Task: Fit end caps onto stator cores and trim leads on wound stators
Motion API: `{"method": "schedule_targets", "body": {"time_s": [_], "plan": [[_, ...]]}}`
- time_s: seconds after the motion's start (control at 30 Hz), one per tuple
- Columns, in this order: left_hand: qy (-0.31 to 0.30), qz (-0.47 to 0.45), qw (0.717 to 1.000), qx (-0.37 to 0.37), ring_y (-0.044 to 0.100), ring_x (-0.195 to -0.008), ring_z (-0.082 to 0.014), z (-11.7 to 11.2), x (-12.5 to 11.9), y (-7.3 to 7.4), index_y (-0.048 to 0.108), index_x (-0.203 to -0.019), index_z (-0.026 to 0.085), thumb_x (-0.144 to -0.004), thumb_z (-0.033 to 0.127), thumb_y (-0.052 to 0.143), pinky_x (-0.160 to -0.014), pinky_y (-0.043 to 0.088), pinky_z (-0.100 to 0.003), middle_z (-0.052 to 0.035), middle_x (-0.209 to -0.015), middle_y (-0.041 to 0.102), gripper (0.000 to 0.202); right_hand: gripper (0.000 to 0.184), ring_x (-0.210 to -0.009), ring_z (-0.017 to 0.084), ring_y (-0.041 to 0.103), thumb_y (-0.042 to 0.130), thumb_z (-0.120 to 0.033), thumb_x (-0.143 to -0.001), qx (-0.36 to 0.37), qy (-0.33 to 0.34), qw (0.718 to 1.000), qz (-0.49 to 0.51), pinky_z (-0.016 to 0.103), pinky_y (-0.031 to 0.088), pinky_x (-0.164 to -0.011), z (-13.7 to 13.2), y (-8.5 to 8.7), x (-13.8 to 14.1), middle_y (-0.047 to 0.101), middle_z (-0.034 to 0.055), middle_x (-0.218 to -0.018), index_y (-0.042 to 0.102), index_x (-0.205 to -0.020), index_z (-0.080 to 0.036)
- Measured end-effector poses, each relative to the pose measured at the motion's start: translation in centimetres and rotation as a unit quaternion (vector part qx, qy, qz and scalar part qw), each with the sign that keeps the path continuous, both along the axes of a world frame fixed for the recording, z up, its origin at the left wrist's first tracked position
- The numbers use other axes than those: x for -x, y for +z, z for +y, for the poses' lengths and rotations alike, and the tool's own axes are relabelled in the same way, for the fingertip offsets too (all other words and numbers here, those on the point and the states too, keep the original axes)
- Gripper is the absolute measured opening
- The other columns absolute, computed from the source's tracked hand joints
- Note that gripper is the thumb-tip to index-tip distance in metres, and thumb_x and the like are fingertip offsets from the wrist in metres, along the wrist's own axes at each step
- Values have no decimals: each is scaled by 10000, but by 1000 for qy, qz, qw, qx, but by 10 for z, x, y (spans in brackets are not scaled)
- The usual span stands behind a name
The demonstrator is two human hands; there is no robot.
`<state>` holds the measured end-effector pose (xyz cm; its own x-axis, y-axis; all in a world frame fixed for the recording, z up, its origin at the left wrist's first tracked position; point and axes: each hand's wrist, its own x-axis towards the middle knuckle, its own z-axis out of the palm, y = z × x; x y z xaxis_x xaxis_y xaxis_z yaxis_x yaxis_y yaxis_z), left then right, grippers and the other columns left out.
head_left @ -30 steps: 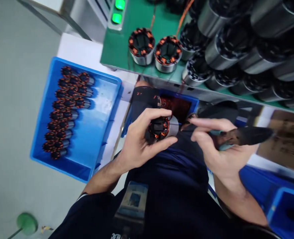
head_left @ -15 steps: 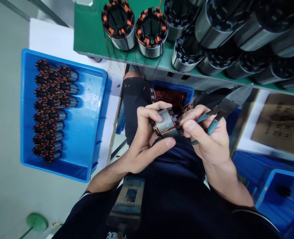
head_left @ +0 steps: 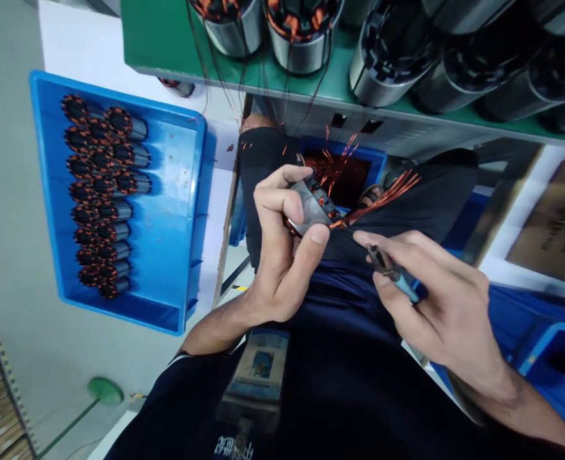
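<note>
My left hand is closed around a motor stator, a grey metal ring with black slots and copper windings, tilted above my lap. A bundle of loose copper wires fans out from its lower right side. Other thin copper strands show above it, against the bin between my legs. To the right, my right hand grips pliers with blue-green handles, their dark jaws pointing toward the stator but apart from it and from the wires.
A blue tray on the left holds several wound stators. More stators line the green bench ahead. Below it, a blue bin contains copper scraps. Cardboard and another blue bin are at the right.
The pliers have turned in my right hand, jaws now toward the stator, and that hand has drawn back rightward. The wire bundle now spreads freely. My left hand has tilted the stator.
</note>
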<state>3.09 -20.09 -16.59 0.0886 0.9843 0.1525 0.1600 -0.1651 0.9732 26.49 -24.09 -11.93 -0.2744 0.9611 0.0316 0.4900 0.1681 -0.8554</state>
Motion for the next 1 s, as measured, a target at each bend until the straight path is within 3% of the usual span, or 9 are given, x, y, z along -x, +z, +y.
{"method": "schedule_targets", "body": {"time_s": [0.1, 0.27, 0.47, 0.57, 0.73, 0.9, 1.0], "plan": [[2, 10, 1000, -27, 608, -1557, -364, -1, -3, 5, 533, -1267, 332, -1221, 464, 645, -1247, 627, -709, -89, -1519, 594, 179, 631, -1043, 226, 826, 745, -91, -1089, -1, -2, 1000, -11, 374, 732, -1003, 2, -2, 2, 861, 81, -1338, 767, -1677, -320], [-3, 45, 999, -17, 600, -1606, -373, -5, -4, 12, 535, -1262, 320, -1248, 499, 616, -1311, 599, -763, -81, -1560, 604, 197, 700, -1143, 274, 834, 755, -92, -1090, -5, -7, 1000, -4, 434, 745, -1025, 5, -7, 6, 863, 100, -1441, 731, -1739, -353], [-3, 65, 998, 1, 591, -1639, -397, -6, -1, 15, 540, -1295, 346, -1269, 544, 567, -1282, 578, -870, -60, -1595, 612, 201, 662, -1251, 271, 837, 741, -81, -1095, 13, -4, 1000, 8, 432, 733, -1069, 4, -7, 5, 843, 133, -1522, 743, -1733, -258], [-3, 59, 998, -14, 599, -1621, -396, -5, -1, 13, 545, -1299, 347, -1252, 515, 595, -1279, 594, -837, -73, -1568, 613, 181, 693, -1316, 282, 843, 737, -78, -1093, 13, 0, 1000, 2, 418, 734, -1086, 4, -6, 3, 855, 117, -1475, 727, -1754, -283], [-33, 55, 997, -36, 606, -1592, -398, -5, -2, 12, 529, -1265, 309, -1231, 442, 606, -1236, 638, -772, -105, -1453, 601, 158, 776, -1223, 273, 856, 764, -106, -1094, 18, -1, 1000, 10, 417, 757, -1040, 4, -4, 2, 864, 75, -1430, 675, -1807, -397], [-34, 24, 999, 1, 589, -1626, -385, -7, -4, 14, 548, -1249, 322, -1212, 441, 671, -1266, 645, -742, -77, -1406, 587, 175, 737, -1091, 268, 889, 774, -152, -1107, 29, -11, 999, -17, 383, 779, -852, 3, -3, 0, 899, 48, -1337, 699, -1783, -437], [-46, 17, 999, 14, 561, -1659, -399, -8, -3, 15, 535, -1227, 323, -1211, 488, 666, -1278, 638, -748, -74, -1405, 602, 211, 697, -1066, 252, 903, 799, -150, -1096, 12, -19, 1000, -17, 358, 788, -868, 1, -5, 1, 923, 34, -1291, 750, -1735, -423]]}}
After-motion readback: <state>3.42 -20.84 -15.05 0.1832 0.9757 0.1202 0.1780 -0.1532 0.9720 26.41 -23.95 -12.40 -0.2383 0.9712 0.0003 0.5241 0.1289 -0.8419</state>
